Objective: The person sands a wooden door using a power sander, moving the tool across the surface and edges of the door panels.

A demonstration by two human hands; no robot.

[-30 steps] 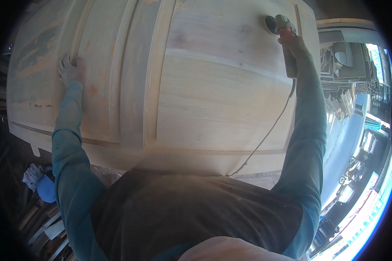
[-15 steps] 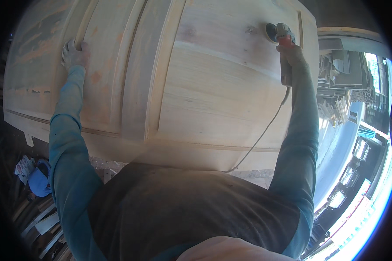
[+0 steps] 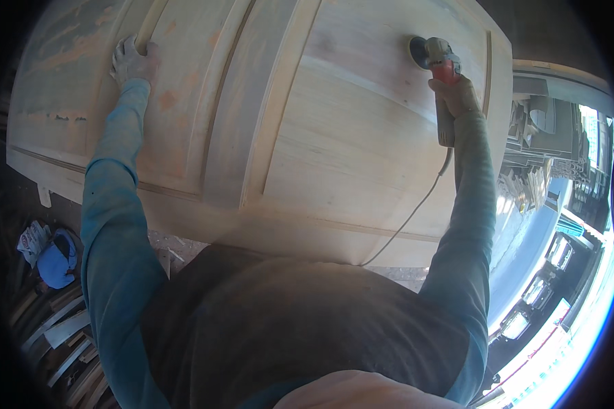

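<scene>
A large pale wooden panelled door (image 3: 348, 153) lies in front of me, with orange and grey patches on its surface. My right hand (image 3: 459, 94) grips the red and grey body of an angle grinder (image 3: 445, 71) at the door's far right. Its round sanding disc (image 3: 419, 52) is at the recessed right panel; whether it touches the wood I cannot tell. A cord (image 3: 409, 217) runs from the grinder's rear toward my body. On the left part of the door, my dusty left hand (image 3: 135, 63) rests with its fingers spread, holding nothing.
Scrap wood strips (image 3: 68, 334) lie at the lower left, beside a blue object (image 3: 56, 262) and a white plastic bag (image 3: 34, 243). Stacked flat boards (image 3: 549, 129) stand beyond the door's right edge. The cord crosses the door's near edge.
The whole view has shifted a little. Against the door, the grinder has moved left and slightly nearer to me. My left hand stays at the same spot on the wood.
</scene>
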